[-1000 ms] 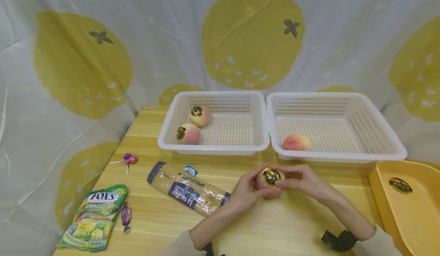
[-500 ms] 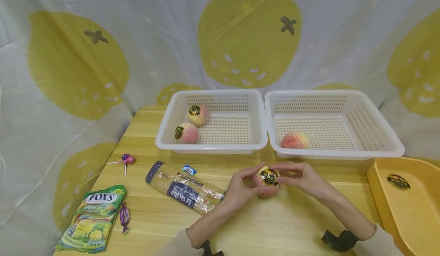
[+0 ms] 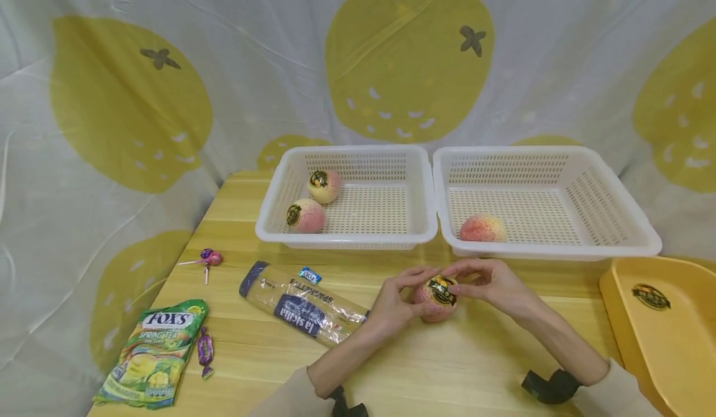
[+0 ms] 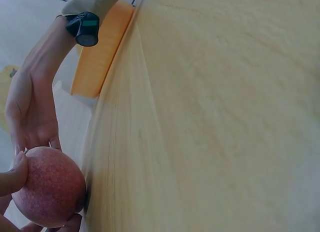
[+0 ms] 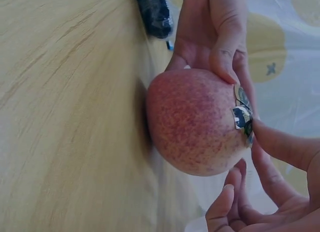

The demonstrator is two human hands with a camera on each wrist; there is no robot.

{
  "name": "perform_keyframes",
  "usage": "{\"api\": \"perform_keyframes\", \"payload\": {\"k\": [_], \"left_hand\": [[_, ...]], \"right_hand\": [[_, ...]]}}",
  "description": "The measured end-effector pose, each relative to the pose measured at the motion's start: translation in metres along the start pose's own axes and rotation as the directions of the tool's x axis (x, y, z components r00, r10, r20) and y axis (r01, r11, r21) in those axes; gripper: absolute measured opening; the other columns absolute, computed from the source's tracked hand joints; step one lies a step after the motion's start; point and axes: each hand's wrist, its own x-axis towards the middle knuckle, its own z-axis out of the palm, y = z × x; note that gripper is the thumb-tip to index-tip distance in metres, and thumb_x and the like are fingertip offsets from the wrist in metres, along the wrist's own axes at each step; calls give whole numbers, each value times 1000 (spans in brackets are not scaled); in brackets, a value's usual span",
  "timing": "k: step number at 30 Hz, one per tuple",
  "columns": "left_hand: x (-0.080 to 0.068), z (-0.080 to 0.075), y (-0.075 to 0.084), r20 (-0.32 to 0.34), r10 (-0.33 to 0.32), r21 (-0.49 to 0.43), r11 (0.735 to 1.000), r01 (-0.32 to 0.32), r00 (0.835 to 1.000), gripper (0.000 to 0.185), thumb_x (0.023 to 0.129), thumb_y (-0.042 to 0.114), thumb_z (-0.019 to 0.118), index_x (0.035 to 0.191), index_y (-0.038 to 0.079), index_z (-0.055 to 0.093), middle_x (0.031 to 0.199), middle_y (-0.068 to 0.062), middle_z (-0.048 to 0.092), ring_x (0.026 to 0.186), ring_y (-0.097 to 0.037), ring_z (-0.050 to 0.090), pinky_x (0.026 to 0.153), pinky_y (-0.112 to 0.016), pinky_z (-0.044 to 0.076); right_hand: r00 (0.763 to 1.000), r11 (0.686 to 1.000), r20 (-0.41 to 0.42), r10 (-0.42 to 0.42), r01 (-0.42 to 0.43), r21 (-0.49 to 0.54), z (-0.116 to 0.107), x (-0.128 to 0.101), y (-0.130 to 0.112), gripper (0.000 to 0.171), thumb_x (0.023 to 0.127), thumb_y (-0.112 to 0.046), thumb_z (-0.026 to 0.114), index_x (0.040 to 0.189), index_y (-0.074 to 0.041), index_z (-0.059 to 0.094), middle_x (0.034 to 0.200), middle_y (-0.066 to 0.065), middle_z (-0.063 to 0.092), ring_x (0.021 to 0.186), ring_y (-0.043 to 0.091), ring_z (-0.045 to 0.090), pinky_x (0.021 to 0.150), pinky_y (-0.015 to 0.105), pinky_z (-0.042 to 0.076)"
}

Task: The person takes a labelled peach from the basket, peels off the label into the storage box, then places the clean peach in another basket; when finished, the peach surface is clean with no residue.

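Both hands meet at a round pink-and-yellow peach (image 3: 436, 299) resting on the pale wooden table (image 3: 458, 367), just in front of two white perforated plastic baskets (image 3: 347, 199). Left hand (image 3: 396, 302) cups and grips its side; right hand (image 3: 492, 286) pinches the round black-and-yellow sticker (image 3: 440, 284) on top.

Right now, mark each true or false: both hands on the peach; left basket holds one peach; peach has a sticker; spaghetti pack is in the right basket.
1. Both hands hold the peach: true, the left hand and right hand grip it.
2. The left basket holds one peach: false, two.
3. The held peach has a sticker: true.
4. The spaghetti pack lies in the right basket: false, it lies on the table.
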Motion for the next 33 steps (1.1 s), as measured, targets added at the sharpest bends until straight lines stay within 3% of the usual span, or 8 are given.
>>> {"api": "perform_keyframes", "payload": {"k": [4,9,17,25,29,33], "left_hand": [[1,0,0,18,17,1,1000,-17,1000,59,84,5,83,137,23,68,151,-9,57,148,-30,44,127,-62,21],[1,0,1,36,35,8,999,-36,999,60,82,3,84,137,22,68,149,-7,59,148,-29,45,127,-62,19],[3,-1,-1,31,17,0,1000,-17,999,60,81,-1,84,135,19,69,150,-10,58,148,-31,44,127,-55,26],[4,-1,-1,56,25,0,1000,-25,998,59,83,1,83,137,17,68,151,-12,57,147,-32,45,124,-54,32],[5,0,-2,65,25,4,1000,-25,998,59,83,3,83,138,19,68,153,-13,55,149,-34,43,126,-58,27],[6,0,-2,73,34,13,999,-35,997,62,82,2,83,139,19,66,152,-13,56,148,-34,44,127,-61,22]], "right_hand": [[1000,1000,28,15,-15,4,-2,0,-1,30,93,-20,78,118,-5,72,106,9,66,92,14,62,79,28,54],[997,999,59,-41,41,9,-3,1,-1,26,94,-17,76,115,-3,70,96,7,65,87,13,62,75,25,54],[997,999,52,-48,48,2,-2,1,-2,23,99,-13,69,120,-2,70,103,10,70,91,8,66,73,28,56],[992,986,-29,-122,117,-122,2,-8,-10,20,98,-12,69,117,-8,75,117,14,73,92,6,67,72,28,58],[980,972,-74,-183,169,-165,3,-17,-22,18,98,-10,70,115,-11,76,115,10,73,91,4,67,72,27,59],[980,976,-115,-165,145,-164,-9,-30,-35,20,99,-11,68,117,-11,75,115,3,75,92,4,69,74,26,60]]}}
